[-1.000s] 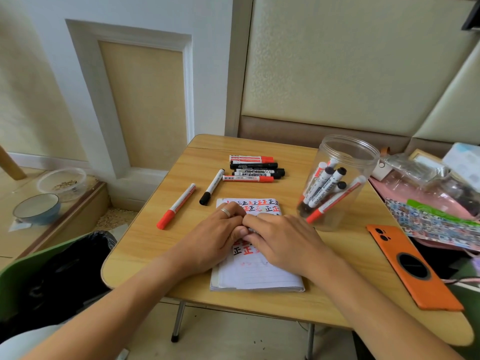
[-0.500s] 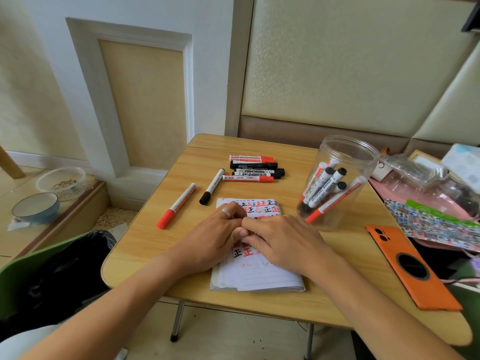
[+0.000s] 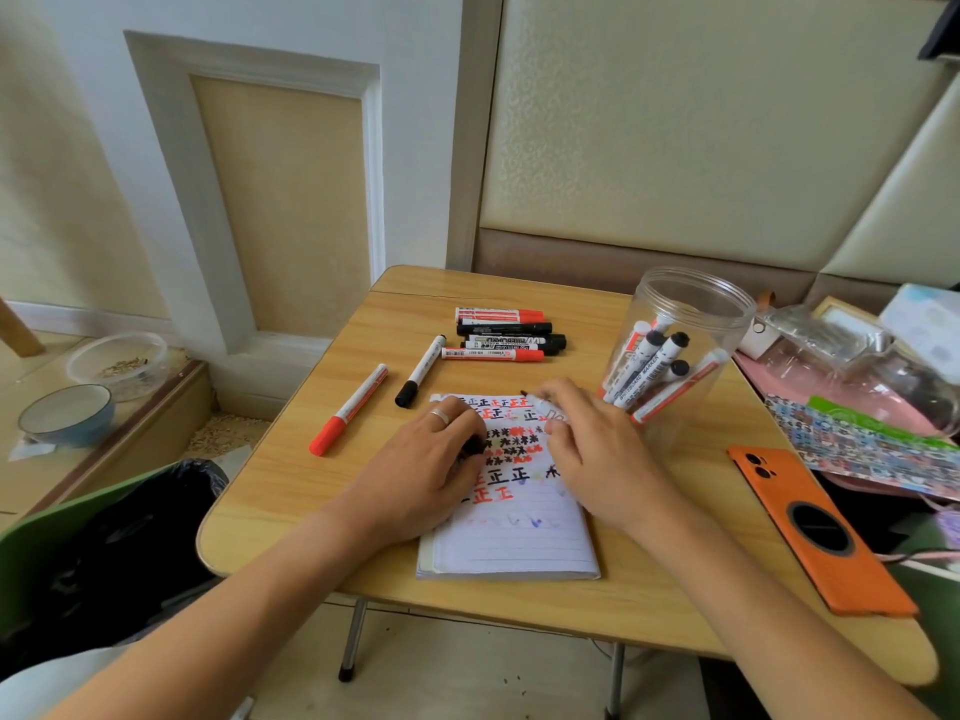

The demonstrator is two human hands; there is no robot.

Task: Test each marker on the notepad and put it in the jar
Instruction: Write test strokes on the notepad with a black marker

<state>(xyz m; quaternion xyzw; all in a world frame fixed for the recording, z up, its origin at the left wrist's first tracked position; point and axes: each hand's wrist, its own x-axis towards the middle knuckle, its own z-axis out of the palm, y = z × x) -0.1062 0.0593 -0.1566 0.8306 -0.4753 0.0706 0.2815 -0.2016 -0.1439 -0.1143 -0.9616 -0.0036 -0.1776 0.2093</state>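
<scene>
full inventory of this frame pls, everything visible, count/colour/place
table: 1, light wood, centre
notepad: 1, lined white, red and black test marks, table front
jar: 1, clear, open, right of the notepad, several markers inside
marker stack: about 5, red and black caps, behind the notepad
red-capped marker: 1, loose, table left
black-capped marker: 1, loose, beside it
uncapped marker: 1, black tip, over the notepad
black cap: 1, under left fingers
phone: 1, orange case, table right
bowl: 1, blue, left
clear dish: 1, left
bin bag: 1, black, lower left
left hand: ringed, holds the cap
right hand: holds the marker
</scene>
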